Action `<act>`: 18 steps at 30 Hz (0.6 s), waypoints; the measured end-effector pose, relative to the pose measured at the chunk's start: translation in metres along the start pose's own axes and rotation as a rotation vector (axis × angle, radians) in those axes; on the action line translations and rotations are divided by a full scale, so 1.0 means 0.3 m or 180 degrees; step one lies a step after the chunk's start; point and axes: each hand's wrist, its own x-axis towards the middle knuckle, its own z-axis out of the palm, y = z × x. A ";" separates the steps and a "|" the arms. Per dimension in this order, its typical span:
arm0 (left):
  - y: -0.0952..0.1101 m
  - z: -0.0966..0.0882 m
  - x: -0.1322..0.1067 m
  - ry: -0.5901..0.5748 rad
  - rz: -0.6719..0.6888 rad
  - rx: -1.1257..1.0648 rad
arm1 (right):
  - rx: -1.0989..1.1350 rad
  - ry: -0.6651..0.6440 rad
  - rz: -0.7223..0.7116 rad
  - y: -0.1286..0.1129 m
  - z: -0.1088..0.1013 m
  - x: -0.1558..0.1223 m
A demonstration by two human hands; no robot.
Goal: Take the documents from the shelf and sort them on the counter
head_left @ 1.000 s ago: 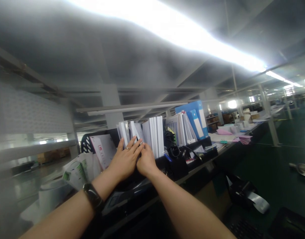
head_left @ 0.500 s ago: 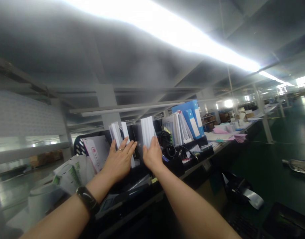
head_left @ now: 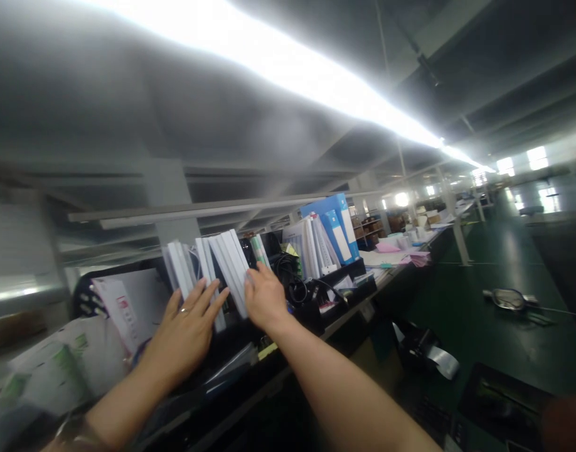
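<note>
Several white binders (head_left: 228, 267) stand upright in a row, leaning slightly left, in a black desk organizer. My right hand (head_left: 266, 298) is closed at the right edge of this group, with the thumb against the binders; its fingertips are partly hidden. To the left, my left hand (head_left: 187, 326) has its fingers spread and lies against the lower fronts of the binders on that side, including a clear-covered white folder (head_left: 179, 267). It wears a ring. A green-and-white folder (head_left: 258, 250) shows just beyond my right fingers.
Coiled black cables (head_left: 288, 273) lie right of my hands, followed by paper folders (head_left: 314, 245) and blue binders (head_left: 337, 232). Crumpled white-and-green bags (head_left: 66, 364) and a white printed envelope (head_left: 128, 304) are at left. Pink paper (head_left: 413, 257) lies farther along the bench.
The view has turned right, so things sit farther left. My right hand has brought its white binders leftward, beside the others; a gap there has closed. My left hand stays on the left binders.
</note>
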 end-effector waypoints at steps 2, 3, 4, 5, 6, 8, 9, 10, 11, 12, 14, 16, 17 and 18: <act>-0.005 0.022 -0.025 -0.0009 0.0063 -0.0127 | -0.0246 0.0543 0.0652 0.086 -0.066 0.072; -0.009 0.034 -0.035 -0.0008 0.0105 -0.0198 | -0.0354 0.0755 0.1004 0.135 -0.095 0.106; -0.013 0.045 -0.042 -0.0006 0.0146 -0.0260 | -0.0424 0.0864 0.1254 0.183 -0.118 0.136; -0.015 0.055 -0.046 -0.0007 0.0184 -0.0310 | -0.0464 0.0886 0.1422 0.227 -0.134 0.161; -0.016 0.064 -0.047 -0.0014 0.0189 -0.0341 | -0.0480 0.0831 0.1485 0.263 -0.140 0.178; -0.011 0.076 -0.045 -0.0070 0.0102 -0.0357 | -0.0491 0.0626 0.1438 0.308 -0.130 0.190; -0.007 0.080 -0.042 -0.0108 0.0035 -0.0352 | -0.0492 0.0508 0.1352 0.316 -0.118 0.188; -0.003 0.082 -0.040 -0.0138 -0.0020 -0.0347 | -0.0494 0.0405 0.1253 0.317 -0.106 0.183; 0.000 0.085 -0.039 -0.0165 -0.0058 -0.0341 | -0.0501 0.0332 0.1167 0.314 -0.098 0.178; 0.002 0.087 -0.039 -0.0176 -0.0080 -0.0340 | -0.0518 0.0299 0.1111 0.310 -0.094 0.174; -0.002 0.093 -0.043 -0.0187 -0.0082 -0.0336 | -0.0596 0.0392 0.1138 0.310 -0.106 0.177; -0.011 0.100 -0.049 -0.0188 -0.0092 -0.0329 | -0.0718 0.0626 0.1384 0.325 -0.133 0.196; -0.016 0.103 -0.051 -0.0182 -0.0091 -0.0322 | -0.0771 0.0716 0.1556 0.336 -0.146 0.208; -0.019 0.106 -0.053 -0.0179 -0.0084 -0.0311 | -0.0810 0.0757 0.1720 0.348 -0.156 0.220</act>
